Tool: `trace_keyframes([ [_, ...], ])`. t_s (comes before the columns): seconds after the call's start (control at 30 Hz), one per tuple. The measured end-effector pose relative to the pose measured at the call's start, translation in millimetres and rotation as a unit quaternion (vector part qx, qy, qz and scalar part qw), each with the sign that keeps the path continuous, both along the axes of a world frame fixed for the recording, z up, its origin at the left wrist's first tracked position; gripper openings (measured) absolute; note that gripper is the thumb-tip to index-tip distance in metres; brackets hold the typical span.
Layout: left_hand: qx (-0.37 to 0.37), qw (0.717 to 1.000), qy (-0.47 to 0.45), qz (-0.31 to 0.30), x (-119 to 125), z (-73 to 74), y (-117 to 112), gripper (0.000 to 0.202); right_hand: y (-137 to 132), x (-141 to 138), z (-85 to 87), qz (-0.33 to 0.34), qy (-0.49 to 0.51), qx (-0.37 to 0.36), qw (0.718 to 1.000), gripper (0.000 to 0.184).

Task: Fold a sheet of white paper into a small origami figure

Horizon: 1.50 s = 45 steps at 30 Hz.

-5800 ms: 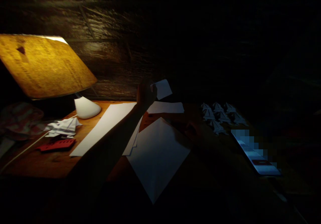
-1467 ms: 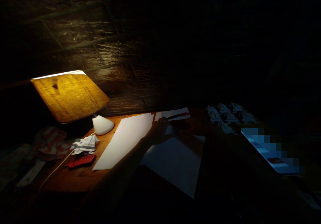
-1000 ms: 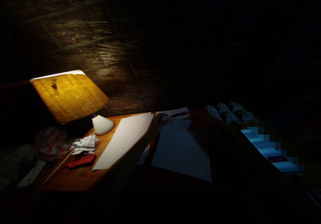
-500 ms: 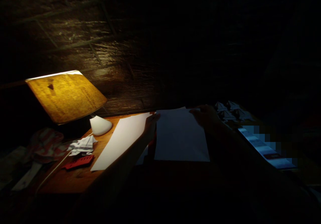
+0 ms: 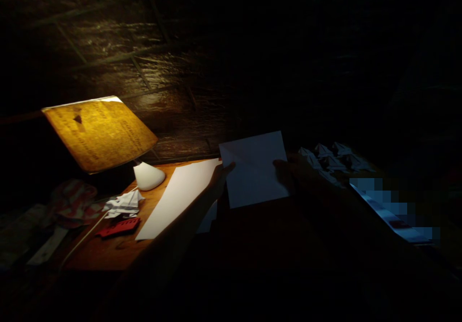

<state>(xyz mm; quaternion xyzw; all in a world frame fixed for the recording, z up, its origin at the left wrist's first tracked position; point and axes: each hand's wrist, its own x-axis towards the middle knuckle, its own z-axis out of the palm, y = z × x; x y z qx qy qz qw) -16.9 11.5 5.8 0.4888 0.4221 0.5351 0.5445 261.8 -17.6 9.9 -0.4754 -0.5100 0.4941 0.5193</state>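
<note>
A white sheet of paper (image 5: 254, 175) is held up in the dim middle of the view, tilted, its right side higher than its left. On its left edge my left hand (image 5: 220, 177) is closed, the thumb lying over the front. My right hand (image 5: 290, 168) grips the opposite edge the same way, largely lost in shadow. The fingers behind the sheet are hidden. Left of it, lamp-lit white paper (image 5: 176, 199) lies on the wooden table (image 5: 104, 257), partly covered by my left forearm.
A lamp with a yellow shade (image 5: 101, 136) and white base (image 5: 147, 176) stands at left. Nearby are a crumpled striped paper (image 5: 124, 203), a red object (image 5: 119, 227) and a cord. Several folded paper shapes (image 5: 330, 162) and a bright bluish screen (image 5: 393, 218) are at right.
The sheet has risen and turned, its right side going up, and looks smaller. Both hands keep their hold on its edges. More folded shapes show at right.
</note>
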Motion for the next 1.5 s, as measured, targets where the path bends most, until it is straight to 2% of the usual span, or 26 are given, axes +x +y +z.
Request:
trace_keyframes([
  [0.1, -0.009, 1.000, 0.000, 0.009, -5, -2.6, 4, 0.056, 8, -2, -12.4, -0.007, -0.025, -0.015, 1.000, 0.043],
  [0.23, -0.006, 1.000, 0.004, 0.001, -7, -7.2, 7, 0.057, 16, -1, -21.0, -0.001, 0.005, -0.025, 1.000, 0.041],
  [0.37, 0.009, 1.000, 0.018, -0.022, -5, -9.8, 8, 0.057, 16, 3, -19.2, 0.031, 0.072, -0.059, 0.995, 0.036],
  [0.53, -0.001, 1.000, 0.019, -0.022, -5, -13.3, 12, 0.057, 16, 3, -16.1, 0.029, 0.081, -0.089, 0.992, 0.029],
  [0.77, -0.006, 1.000, 0.004, -0.021, -6, -18.6, 19, 0.061, 13, 2, -11.4, 0.027, 0.044, -0.073, 0.996, 0.028],
  [0.87, -0.011, 1.000, 0.005, -0.024, -7, -17.3, 17, 0.058, 13, 4, -14.6, 0.038, 0.028, -0.058, 0.997, 0.026],
  [1.0, -0.017, 0.999, 0.013, -0.031, -9, -14.1, 10, 0.054, 16, 4, -19.6, 0.020, 0.021, -0.062, 0.998, 0.024],
  [1.23, -0.016, 0.999, 0.023, -0.045, -9, -9.0, 4, 0.055, 14, 1, -18.0, 0.029, 0.029, -0.080, 0.996, 0.022],
  [1.5, -0.019, 0.998, 0.013, -0.050, -10, -10.8, 8, 0.058, 12, -1, -18.4, 0.042, 0.016, -0.051, 0.998, 0.032],
])
